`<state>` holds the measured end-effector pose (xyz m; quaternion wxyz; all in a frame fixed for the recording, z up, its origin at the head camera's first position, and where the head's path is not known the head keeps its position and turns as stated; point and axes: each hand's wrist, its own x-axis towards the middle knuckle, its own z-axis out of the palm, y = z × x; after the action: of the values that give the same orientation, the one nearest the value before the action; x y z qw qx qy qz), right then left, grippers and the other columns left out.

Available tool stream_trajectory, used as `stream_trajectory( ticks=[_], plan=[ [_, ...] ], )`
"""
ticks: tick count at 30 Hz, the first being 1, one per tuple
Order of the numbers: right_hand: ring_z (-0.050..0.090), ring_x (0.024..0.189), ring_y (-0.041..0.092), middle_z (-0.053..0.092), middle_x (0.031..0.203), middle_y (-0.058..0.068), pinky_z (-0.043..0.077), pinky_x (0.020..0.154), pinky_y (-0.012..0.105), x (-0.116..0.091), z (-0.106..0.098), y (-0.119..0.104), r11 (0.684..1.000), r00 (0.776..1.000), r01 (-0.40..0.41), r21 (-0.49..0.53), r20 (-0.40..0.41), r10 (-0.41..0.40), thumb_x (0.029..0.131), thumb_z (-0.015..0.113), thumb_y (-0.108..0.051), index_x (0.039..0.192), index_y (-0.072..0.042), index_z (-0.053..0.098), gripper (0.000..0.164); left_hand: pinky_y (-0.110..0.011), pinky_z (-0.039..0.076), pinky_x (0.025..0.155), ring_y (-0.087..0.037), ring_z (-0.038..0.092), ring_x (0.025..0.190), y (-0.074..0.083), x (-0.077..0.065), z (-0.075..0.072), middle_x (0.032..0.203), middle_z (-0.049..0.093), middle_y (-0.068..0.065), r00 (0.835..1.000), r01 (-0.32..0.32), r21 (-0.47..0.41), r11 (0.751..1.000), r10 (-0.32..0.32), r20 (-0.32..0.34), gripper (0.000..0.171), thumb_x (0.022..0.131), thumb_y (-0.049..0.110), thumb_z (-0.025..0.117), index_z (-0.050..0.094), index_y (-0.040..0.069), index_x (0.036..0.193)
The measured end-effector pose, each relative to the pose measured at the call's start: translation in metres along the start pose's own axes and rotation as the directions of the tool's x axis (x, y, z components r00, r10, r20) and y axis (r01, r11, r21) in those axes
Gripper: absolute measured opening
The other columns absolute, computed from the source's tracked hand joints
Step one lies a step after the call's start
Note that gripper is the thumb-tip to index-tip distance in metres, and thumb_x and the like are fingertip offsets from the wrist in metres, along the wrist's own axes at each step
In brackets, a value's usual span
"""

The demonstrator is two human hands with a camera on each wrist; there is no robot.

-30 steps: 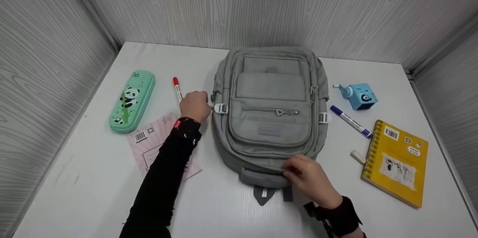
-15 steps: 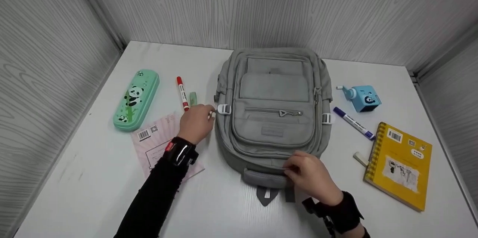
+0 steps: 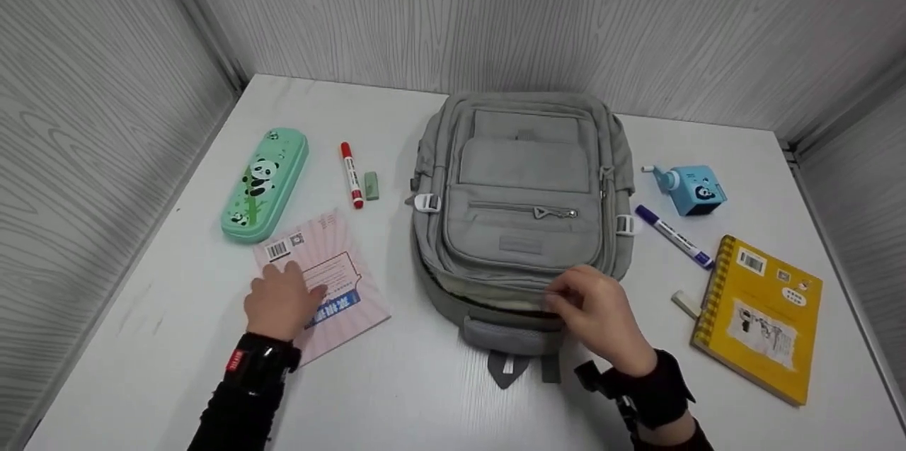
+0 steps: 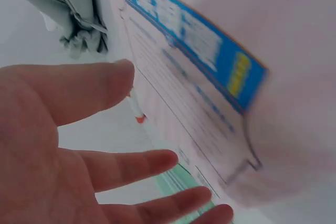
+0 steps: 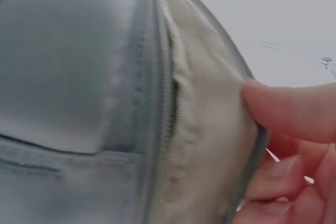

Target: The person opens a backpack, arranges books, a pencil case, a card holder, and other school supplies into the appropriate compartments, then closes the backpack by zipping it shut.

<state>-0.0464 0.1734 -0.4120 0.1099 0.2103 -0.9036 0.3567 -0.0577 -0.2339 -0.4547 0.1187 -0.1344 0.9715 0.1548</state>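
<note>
A grey backpack [image 3: 524,224] lies on the white table, its top toward me. My right hand [image 3: 598,316] pinches the edge of its unzipped opening between thumb and fingers; beige lining [image 5: 210,103] shows there in the right wrist view. Over the lower left part of a pink booklet [image 3: 347,323] is my left hand [image 3: 279,302], fingers spread and thumb apart. In the left wrist view the booklet's blue title strip [image 4: 194,32] faces the thumb [image 4: 100,85]; whether the fingers touch the paper I cannot tell.
Left of the backpack lie a green panda pencil case [image 3: 265,185], a red marker [image 3: 352,175] and a green eraser [image 3: 371,185]. To its right are a blue pencil sharpener [image 3: 694,189], a blue marker [image 3: 674,236], a pale eraser [image 3: 685,304] and a yellow spiral notebook [image 3: 757,320].
My left hand has left the backpack's left side and moved down-left to the pink booklet. The right hand has raised the opening's edge slightly, and pale lining now shows.
</note>
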Motion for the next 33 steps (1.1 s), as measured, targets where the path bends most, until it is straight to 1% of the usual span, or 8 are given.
stream_trajectory(
  ticks=[3, 6, 10, 14, 17, 21, 26, 33],
  plan=[
    [0.043, 0.063, 0.002, 0.060, 0.078, 0.000, 0.038, 0.059, 0.020, 0.006, -0.002, 0.000, 0.998, 0.995, 0.048, 0.035, -0.088, -0.044, 0.080, 0.074, 0.007, 0.084, -0.008, 0.070, 0.016, -0.041, 0.045, 0.062, -0.041, 0.050, 0.081, -0.016, -0.004, -0.002, 0.093, 0.049, -0.030, 0.995, 0.078, -0.007, 0.997, -0.077, 0.069, 0.062, 0.094, 0.040, 0.063, 0.047, -0.015, 0.116],
    [0.041, 0.062, 0.004, 0.057, 0.075, 0.004, 0.035, 0.059, 0.020, 0.013, -0.005, 0.001, 0.993, 0.981, 0.101, 0.068, -0.171, -0.088, 0.081, 0.074, 0.008, 0.084, -0.006, 0.069, 0.014, -0.037, 0.042, 0.062, -0.040, 0.049, 0.081, -0.021, -0.008, -0.002, 0.090, 0.046, -0.028, 0.988, 0.124, -0.043, 0.991, -0.119, 0.101, 0.067, 0.092, 0.045, 0.064, 0.042, -0.015, 0.115],
    [0.043, 0.061, 0.005, 0.056, 0.073, 0.008, 0.035, 0.060, 0.020, 0.025, -0.012, -0.003, 0.984, 0.958, 0.144, 0.107, -0.264, -0.111, 0.081, 0.072, 0.010, 0.083, -0.001, 0.068, 0.012, -0.041, 0.045, 0.065, -0.040, 0.049, 0.083, -0.015, -0.012, 0.004, 0.093, 0.046, -0.031, 0.984, 0.172, -0.077, 0.982, -0.168, 0.060, 0.081, 0.090, 0.048, 0.066, 0.036, -0.018, 0.125],
    [0.044, 0.062, 0.000, 0.057, 0.072, 0.011, 0.037, 0.059, 0.019, 0.039, -0.019, -0.010, 0.981, 0.942, 0.140, 0.138, -0.323, -0.089, 0.082, 0.070, 0.010, 0.083, 0.001, 0.067, 0.009, -0.049, 0.052, 0.072, -0.042, 0.050, 0.086, -0.006, -0.015, 0.012, 0.099, 0.047, -0.036, 0.978, 0.209, -0.071, 0.975, -0.209, 0.003, 0.102, 0.088, 0.048, 0.069, 0.020, -0.023, 0.143],
    [0.045, 0.063, -0.003, 0.058, 0.072, 0.013, 0.037, 0.059, 0.017, 0.048, -0.023, -0.014, 0.980, 0.933, 0.132, 0.146, -0.351, -0.074, 0.084, 0.070, 0.008, 0.083, 0.002, 0.067, 0.006, -0.051, 0.053, 0.075, -0.043, 0.050, 0.088, -0.003, -0.016, 0.016, 0.103, 0.047, -0.039, 0.973, 0.227, -0.080, 0.971, -0.229, -0.019, 0.107, 0.089, 0.045, 0.070, 0.010, -0.023, 0.147],
    [0.046, 0.063, -0.003, 0.059, 0.074, 0.015, 0.037, 0.059, 0.017, 0.055, -0.028, -0.017, 0.978, 0.930, 0.134, 0.158, -0.362, -0.069, 0.086, 0.069, 0.007, 0.085, 0.003, 0.067, 0.005, -0.053, 0.050, 0.080, -0.045, 0.048, 0.093, -0.005, -0.015, 0.020, 0.110, 0.045, -0.042, 0.963, 0.262, -0.158, 0.952, -0.268, -0.015, 0.105, 0.089, 0.041, 0.071, 0.010, -0.022, 0.147],
    [0.046, 0.063, -0.003, 0.059, 0.076, 0.015, 0.037, 0.060, 0.017, 0.058, -0.030, -0.017, 0.975, 0.927, 0.140, 0.174, -0.369, -0.067, 0.087, 0.069, 0.006, 0.085, 0.005, 0.066, 0.004, -0.048, 0.047, 0.074, -0.041, 0.048, 0.090, -0.011, -0.013, 0.023, 0.104, 0.048, -0.035, 0.954, 0.290, -0.242, 0.926, -0.301, -0.007, 0.086, 0.087, 0.039, 0.073, 0.030, -0.021, 0.132],
    [0.045, 0.063, -0.003, 0.060, 0.077, 0.016, 0.037, 0.059, 0.017, 0.057, -0.028, -0.018, 0.971, 0.928, 0.145, 0.188, -0.367, -0.068, 0.086, 0.069, 0.006, 0.086, 0.006, 0.066, 0.004, -0.043, 0.044, 0.069, -0.037, 0.047, 0.086, -0.016, -0.010, 0.021, 0.100, 0.048, -0.031, 0.957, 0.284, -0.286, 0.915, -0.289, 0.025, 0.072, 0.087, 0.037, 0.074, 0.039, -0.017, 0.121]
  ],
)
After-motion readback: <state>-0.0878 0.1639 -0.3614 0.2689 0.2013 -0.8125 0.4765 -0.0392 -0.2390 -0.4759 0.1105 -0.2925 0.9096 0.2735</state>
